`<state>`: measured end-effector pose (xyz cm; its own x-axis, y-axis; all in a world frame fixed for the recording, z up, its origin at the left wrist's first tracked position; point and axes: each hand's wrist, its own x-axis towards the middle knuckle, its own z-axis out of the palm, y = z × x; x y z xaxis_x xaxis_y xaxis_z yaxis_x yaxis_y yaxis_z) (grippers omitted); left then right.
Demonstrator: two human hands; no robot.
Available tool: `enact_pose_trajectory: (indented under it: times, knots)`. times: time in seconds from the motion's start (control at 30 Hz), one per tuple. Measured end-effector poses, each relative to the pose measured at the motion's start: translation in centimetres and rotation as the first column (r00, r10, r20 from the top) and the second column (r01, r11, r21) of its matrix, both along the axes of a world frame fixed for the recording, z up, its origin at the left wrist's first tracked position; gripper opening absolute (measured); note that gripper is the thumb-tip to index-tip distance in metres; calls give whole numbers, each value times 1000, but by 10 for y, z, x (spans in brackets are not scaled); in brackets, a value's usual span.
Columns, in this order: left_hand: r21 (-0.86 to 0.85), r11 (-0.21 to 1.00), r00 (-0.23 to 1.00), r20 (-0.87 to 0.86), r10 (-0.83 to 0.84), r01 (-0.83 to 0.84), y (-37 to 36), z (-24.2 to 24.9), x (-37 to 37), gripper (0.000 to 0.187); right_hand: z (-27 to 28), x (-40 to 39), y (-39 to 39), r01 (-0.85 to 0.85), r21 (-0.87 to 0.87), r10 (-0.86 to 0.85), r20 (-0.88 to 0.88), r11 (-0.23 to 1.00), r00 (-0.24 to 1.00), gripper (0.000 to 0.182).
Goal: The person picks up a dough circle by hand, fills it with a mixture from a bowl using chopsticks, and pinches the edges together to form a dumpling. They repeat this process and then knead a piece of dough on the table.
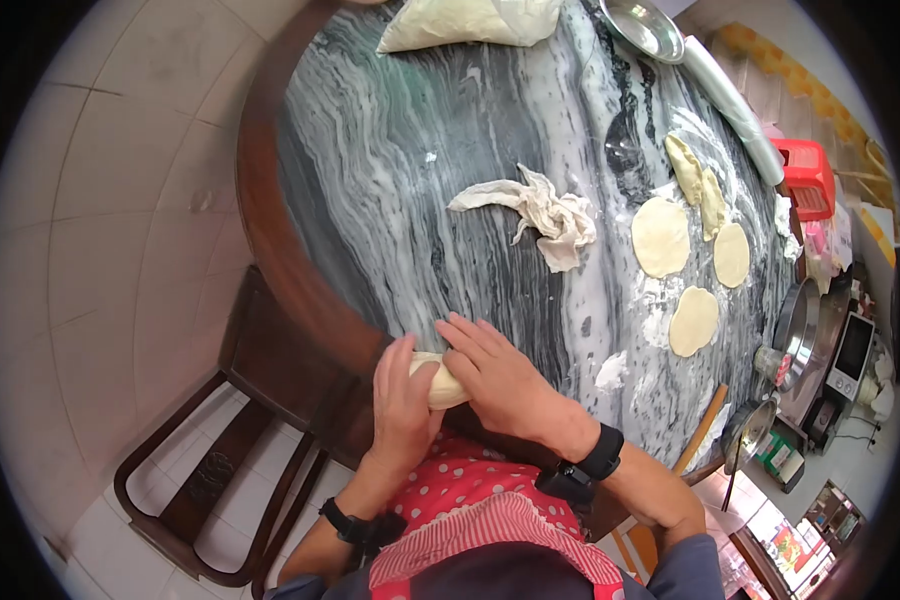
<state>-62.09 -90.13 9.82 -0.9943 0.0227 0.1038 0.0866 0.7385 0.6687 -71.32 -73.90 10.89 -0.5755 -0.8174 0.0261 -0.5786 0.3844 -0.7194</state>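
Note:
A pale lump of dough [444, 388] sits at the near edge of the round marble table [390, 190], between my two hands. My left hand [402, 408] is wrapped along the lump's left side. From the right, my right hand [498, 378] presses against it, thumb and palm on the dough and fingertips reaching toward the tabletop. Farther right lie flat dough rounds: a large one [660, 237], a narrower one [731, 255] and a nearer one [693, 321]. Two folded dough pieces [683, 168] lie just beyond them, end to end.
A crumpled cloth [555, 218] lies mid-table. At the far side are a plastic bag of flour [470, 25], a metal bowl [650, 30] and a long white roll [732, 108]. A wooden rolling pin [702, 428] rests near the right edge. A dark wooden chair [280, 350] stands left.

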Motion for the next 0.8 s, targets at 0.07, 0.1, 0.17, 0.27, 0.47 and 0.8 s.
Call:
enact_pose_trajectory:
  times: [0.07,0.1,0.17,0.27,0.47,0.8]
  knots:
    - [-110,991,996,28,86,-82,6,3,2,49,7,0,-4,-53,68,54,-17,996,998,48]
    - [-96,992,995,46,90,-85,7,1,4,49,10,1,-7,-42,106,45,-29,993,999,48]
    - [-88,992,993,63,101,-95,5,-1,5,49,9,6,-10,-37,137,43,-42,990,998,47]
    - [13,999,996,78,47,-48,1,-3,4,50,6,15,-6,15,80,-18,43,997,999,46]
    - [136,989,995,77,-66,55,3,-6,22,48,2,32,10,-21,127,3,140,992,990,41]
    - [126,985,984,119,-135,120,9,5,5,55,-5,50,30,220,19,-220,26,975,975,43]
